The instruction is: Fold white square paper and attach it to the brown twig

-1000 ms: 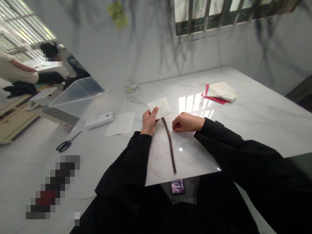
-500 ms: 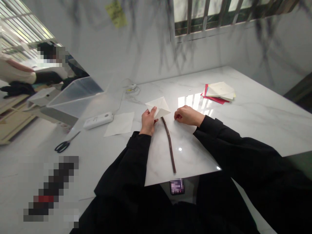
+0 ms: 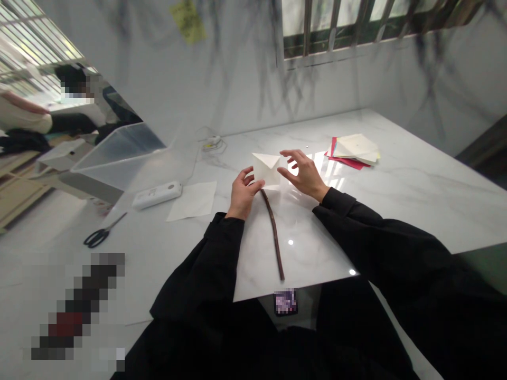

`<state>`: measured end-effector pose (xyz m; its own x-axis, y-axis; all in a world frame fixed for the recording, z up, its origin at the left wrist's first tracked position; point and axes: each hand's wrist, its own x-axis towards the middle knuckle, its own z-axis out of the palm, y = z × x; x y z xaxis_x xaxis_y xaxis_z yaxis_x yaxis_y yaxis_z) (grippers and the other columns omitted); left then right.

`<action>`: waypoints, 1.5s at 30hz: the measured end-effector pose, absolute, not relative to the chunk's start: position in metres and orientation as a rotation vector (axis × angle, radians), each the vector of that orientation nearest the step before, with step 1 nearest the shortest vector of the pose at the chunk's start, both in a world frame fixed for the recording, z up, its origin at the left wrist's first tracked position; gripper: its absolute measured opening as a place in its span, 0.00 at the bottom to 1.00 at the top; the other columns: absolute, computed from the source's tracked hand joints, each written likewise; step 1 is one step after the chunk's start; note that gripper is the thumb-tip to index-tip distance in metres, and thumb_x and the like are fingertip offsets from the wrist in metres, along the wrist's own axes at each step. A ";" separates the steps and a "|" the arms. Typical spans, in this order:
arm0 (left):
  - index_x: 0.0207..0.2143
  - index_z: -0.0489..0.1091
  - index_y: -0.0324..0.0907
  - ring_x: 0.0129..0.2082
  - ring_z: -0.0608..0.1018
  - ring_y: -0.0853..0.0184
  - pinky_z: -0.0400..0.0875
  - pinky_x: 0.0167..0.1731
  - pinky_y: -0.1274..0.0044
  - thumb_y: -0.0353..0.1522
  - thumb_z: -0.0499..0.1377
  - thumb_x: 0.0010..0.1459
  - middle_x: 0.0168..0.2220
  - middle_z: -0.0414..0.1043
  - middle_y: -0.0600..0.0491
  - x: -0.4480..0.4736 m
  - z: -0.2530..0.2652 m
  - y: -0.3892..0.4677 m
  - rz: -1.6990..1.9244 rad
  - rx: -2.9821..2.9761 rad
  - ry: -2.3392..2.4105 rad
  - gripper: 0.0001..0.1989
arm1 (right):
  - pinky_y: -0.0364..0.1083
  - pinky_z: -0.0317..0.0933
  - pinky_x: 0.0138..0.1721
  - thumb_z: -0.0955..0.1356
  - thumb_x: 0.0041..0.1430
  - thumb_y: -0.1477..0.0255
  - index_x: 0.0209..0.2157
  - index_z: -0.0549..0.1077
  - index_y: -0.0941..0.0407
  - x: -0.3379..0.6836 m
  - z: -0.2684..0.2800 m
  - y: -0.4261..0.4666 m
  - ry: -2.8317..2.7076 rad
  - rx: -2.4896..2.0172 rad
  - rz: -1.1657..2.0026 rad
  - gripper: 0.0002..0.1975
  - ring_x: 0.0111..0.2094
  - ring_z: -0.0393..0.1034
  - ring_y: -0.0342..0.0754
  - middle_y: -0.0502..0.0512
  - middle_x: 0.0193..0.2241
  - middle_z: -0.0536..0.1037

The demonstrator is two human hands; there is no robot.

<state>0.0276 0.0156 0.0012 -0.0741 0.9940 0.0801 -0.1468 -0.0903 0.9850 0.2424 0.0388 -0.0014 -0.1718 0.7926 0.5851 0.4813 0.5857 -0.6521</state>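
A folded white paper (image 3: 266,173), shaped like a small envelope with a triangular flap on top, is held up above the table. My left hand (image 3: 242,194) grips its lower left side between thumb and fingers. At its right edge is my right hand (image 3: 303,173), with thumb and fingers spread apart; whether the tips touch the paper I cannot tell. Below the paper a thin brown stick (image 3: 274,232) lies lengthwise on the table, its upper end close to my left hand.
To the left are a flat white sheet (image 3: 194,200), a white oblong device (image 3: 157,195), black-handled scissors (image 3: 99,236) and a clear plastic box (image 3: 119,153). Coloured and cream papers (image 3: 354,149) are stacked at the right back. A person (image 3: 27,113) sits at the far left.
The folded paper has been turned more upright, so its flap now points down from the top edge. My right hand has opened from a closed pinch and moved up beside the paper.
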 end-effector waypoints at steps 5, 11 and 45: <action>0.56 0.72 0.43 0.40 0.83 0.62 0.76 0.46 0.70 0.31 0.74 0.41 0.44 0.81 0.48 0.029 0.002 0.014 1.332 1.275 1.094 0.36 | 0.58 0.74 0.51 0.75 0.60 0.60 0.71 0.61 0.52 0.236 -0.010 0.034 -1.872 -0.934 0.445 0.41 0.55 0.72 0.60 0.67 0.65 0.68; 0.58 0.72 0.44 0.42 0.84 0.59 0.77 0.47 0.69 0.35 0.78 0.40 0.43 0.82 0.47 0.032 0.005 0.011 1.259 1.200 0.970 0.41 | 0.62 0.70 0.57 0.76 0.56 0.69 0.71 0.62 0.51 0.240 -0.008 0.030 -1.853 -0.994 0.376 0.43 0.59 0.69 0.63 0.65 0.62 0.73; 0.68 0.65 0.49 0.36 0.80 0.64 0.76 0.40 0.73 0.31 0.78 0.38 0.50 0.78 0.46 0.032 0.008 0.007 1.208 1.460 1.107 0.53 | 0.53 0.73 0.46 0.71 0.57 0.65 0.41 0.82 0.56 0.255 -0.011 0.043 -1.469 -1.281 0.641 0.13 0.36 0.79 0.52 0.56 0.34 0.85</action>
<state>0.0323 0.0065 0.0082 0.1174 0.9783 0.1706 0.0845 -0.1809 0.9799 0.2551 0.0427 -0.0106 0.1075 0.9307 0.3495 0.3772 0.2871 -0.8805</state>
